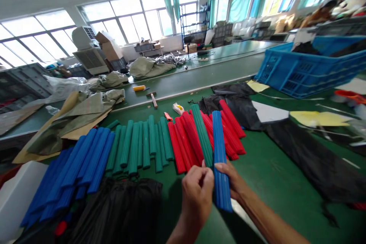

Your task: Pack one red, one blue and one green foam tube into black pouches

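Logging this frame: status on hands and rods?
Left hand and right hand both grip ribbed blue foam rod. Green ribbed rod beside it, over red ribbed rods. Nothing blocking.

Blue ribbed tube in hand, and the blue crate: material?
Blue tube, between left hand and right hand: likely foam or soft plastic, matte, fine lengthwise ribs. Blue crate: rigid moulded plastic, slight sheen, lattice walls.

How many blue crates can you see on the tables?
1. The blue crate stands at the far right of the green table, behind the black fabric. Others may be hidden beyond the picture's edge.
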`<state>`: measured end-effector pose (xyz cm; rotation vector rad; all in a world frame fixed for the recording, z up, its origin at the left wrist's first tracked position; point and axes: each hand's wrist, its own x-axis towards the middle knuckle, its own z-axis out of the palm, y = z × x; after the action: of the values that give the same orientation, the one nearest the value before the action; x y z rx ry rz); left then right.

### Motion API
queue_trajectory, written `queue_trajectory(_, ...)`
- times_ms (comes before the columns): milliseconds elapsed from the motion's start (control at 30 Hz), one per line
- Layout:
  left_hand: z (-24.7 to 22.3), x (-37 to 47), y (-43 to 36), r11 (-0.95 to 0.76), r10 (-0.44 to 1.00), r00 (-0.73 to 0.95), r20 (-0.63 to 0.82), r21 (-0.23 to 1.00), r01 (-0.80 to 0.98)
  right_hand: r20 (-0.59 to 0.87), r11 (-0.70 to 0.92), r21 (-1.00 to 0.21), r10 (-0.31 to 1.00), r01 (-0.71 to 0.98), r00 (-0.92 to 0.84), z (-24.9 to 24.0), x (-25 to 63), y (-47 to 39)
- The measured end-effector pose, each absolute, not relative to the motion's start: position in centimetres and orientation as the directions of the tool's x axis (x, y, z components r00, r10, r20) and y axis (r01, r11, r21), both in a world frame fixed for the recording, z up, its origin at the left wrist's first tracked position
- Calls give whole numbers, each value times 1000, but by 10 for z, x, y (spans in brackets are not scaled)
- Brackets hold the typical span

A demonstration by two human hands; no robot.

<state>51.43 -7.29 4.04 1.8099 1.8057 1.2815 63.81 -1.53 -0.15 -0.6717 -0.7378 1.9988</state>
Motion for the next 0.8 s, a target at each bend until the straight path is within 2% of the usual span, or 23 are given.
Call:
queue_trajectory(67,29,521,-46,-5,905,-326,272,774,633,-154,-396,-762,880,-513,-450,-9,672,-8)
queue_trajectory(133,10,528,-17,184,863,-457,215,709,680,-181,-387,-794,887,-469,-426,-18,700,-2)
queue_trajectory(233,-14,542,17,344,855,-506,115,604,719,-252,-436,-780,875,-448,-413,-29,730,1)
queue_trajectory(300,-17,548,30,382,851,-522,56,615,690,-265,-450,-778,868,-440,-419,-34,742,1)
queue_trajectory(467,16,539,22,327,897,-439,-52,744,582,-240,-440,-802,857,-405,-456,-35,749,6)
queue_trajectory(600,41,552,-25,185,934,-355,36,802,568,-220,-505,-739,806,-445,-549,-35,739,12)
queue_trajectory(700,38,588,-63,58,955,-248,165,715,697,-230,-569,-659,775,-492,-589,-43,730,12)
queue_trajectory(800,19,623,-85,59,953,-200,230,506,861,-265,-587,-610,785,-533,-560,-55,727,8)
